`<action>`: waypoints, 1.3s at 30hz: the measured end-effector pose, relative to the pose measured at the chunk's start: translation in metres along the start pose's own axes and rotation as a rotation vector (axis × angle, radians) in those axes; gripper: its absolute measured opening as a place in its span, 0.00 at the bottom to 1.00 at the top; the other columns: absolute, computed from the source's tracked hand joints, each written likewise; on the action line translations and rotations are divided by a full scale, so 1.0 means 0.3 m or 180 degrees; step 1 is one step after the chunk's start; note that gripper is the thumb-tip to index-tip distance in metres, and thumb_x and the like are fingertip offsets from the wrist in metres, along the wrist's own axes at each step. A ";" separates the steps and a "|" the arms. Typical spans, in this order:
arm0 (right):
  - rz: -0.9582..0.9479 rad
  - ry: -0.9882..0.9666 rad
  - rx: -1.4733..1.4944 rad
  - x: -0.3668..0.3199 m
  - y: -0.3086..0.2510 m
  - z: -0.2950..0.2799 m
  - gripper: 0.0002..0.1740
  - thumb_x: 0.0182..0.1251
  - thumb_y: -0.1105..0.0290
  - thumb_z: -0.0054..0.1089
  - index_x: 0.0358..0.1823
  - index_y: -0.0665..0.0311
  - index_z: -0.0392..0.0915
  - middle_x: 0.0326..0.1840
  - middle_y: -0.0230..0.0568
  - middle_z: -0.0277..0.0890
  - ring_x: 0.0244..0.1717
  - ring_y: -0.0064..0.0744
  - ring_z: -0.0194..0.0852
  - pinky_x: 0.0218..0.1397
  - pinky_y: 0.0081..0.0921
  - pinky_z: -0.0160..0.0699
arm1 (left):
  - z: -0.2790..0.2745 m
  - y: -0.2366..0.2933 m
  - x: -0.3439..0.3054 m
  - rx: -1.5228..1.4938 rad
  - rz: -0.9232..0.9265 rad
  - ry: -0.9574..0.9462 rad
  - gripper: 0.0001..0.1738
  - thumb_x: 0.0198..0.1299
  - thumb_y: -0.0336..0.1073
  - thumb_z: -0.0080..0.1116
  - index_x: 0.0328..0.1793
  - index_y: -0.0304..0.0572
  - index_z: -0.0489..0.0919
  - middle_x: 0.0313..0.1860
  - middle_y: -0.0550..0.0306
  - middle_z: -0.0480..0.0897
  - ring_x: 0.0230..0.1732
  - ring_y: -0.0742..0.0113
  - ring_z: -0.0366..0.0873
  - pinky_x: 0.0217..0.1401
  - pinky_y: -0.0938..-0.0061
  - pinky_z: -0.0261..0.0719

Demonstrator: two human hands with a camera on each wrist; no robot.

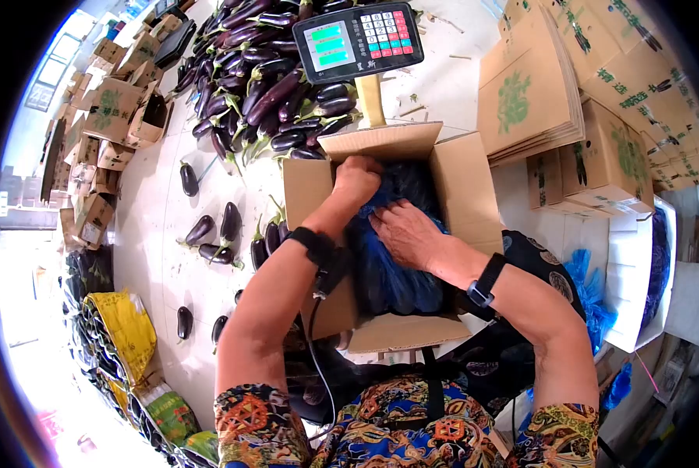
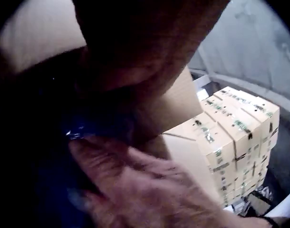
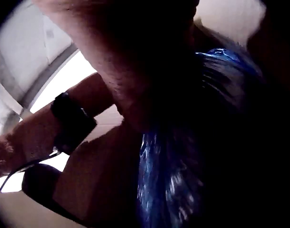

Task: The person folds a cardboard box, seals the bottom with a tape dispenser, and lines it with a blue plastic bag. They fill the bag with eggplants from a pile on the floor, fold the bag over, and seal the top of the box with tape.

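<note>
An upright cardboard box (image 1: pixel 462 175) with raised flaps holds a blue plastic bag (image 1: pixel 412 292) with dark, long shapes showing through it. My left hand (image 1: pixel 357 183) has its fingers curled on the bag at the box's far left corner; its fingertips are hidden. Just right of it, my right hand (image 1: pixel 409 234) lies over the bag with fairly straight fingers touching the plastic. The left wrist view shows the right hand (image 2: pixel 149 185) below the dark left hand (image 2: pixel 135 52). Shiny blue plastic (image 3: pixel 171 185) lies beneath the right hand (image 3: pixel 130 61) in the right wrist view.
A scale display (image 1: pixel 359 43) stands beyond the box, beside a big pile of eggplants (image 1: pixel 267 78). Loose eggplants (image 1: pixel 229 223) lie on the floor at left. Flattened cartons (image 1: pixel 529 86) and closed boxes (image 1: pixel 614 156) stand at right, near a white foam box (image 1: pixel 630 273).
</note>
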State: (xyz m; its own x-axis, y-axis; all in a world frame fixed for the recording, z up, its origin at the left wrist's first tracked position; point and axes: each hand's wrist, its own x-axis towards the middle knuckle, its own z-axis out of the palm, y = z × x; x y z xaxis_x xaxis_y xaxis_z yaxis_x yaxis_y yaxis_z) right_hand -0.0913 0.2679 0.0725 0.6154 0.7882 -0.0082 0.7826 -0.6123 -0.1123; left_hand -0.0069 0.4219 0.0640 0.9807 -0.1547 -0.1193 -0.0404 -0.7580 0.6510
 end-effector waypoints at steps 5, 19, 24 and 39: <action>0.0282 0.0434 0.0370 0.024 0.025 0.056 0.18 0.70 0.61 0.52 0.52 0.64 0.81 0.57 0.43 0.79 0.64 0.45 0.72 0.63 0.40 0.70 | -0.252 0.281 -0.061 0.0506 0.2094 0.1346 0.25 0.53 0.21 0.50 0.59 0.40 0.79 0.48 0.41 0.85 0.51 0.41 0.83 0.56 0.54 0.78; 0.0363 0.0089 0.0672 -0.102 -0.085 -0.119 0.32 0.65 0.52 0.64 0.66 0.62 0.72 0.71 0.54 0.66 0.74 0.54 0.60 0.71 0.48 0.64 | -0.105 0.048 -0.236 0.1194 0.1688 -0.0535 0.29 0.53 0.23 0.58 0.65 0.43 0.77 0.74 0.46 0.71 0.74 0.46 0.68 0.72 0.60 0.72; 0.0192 -0.0271 0.2101 -0.377 -0.135 -0.346 0.44 0.56 0.48 0.71 0.68 0.67 0.70 0.74 0.63 0.62 0.74 0.60 0.60 0.74 0.49 0.63 | -0.059 -0.006 -0.240 0.1447 0.1888 -0.0402 0.27 0.53 0.27 0.59 0.64 0.34 0.76 0.74 0.39 0.69 0.78 0.42 0.61 0.79 0.61 0.63; 0.1108 -0.0079 0.1569 -0.387 -0.118 -0.265 0.38 0.58 0.55 0.72 0.61 0.78 0.73 0.61 0.62 0.70 0.60 0.57 0.71 0.67 0.42 0.70 | -0.020 0.159 -0.251 0.1045 0.0734 -0.0989 0.33 0.72 0.55 0.47 0.75 0.41 0.68 0.76 0.23 0.59 0.78 0.26 0.54 0.80 0.48 0.55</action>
State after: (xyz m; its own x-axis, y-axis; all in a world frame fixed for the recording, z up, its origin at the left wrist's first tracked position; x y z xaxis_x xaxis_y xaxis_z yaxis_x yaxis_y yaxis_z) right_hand -0.1829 0.1930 0.1564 0.8206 0.5516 -0.1496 0.3964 -0.7379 -0.5463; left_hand -0.0814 0.4011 0.1085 0.8380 -0.4850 -0.2501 -0.3562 -0.8333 0.4228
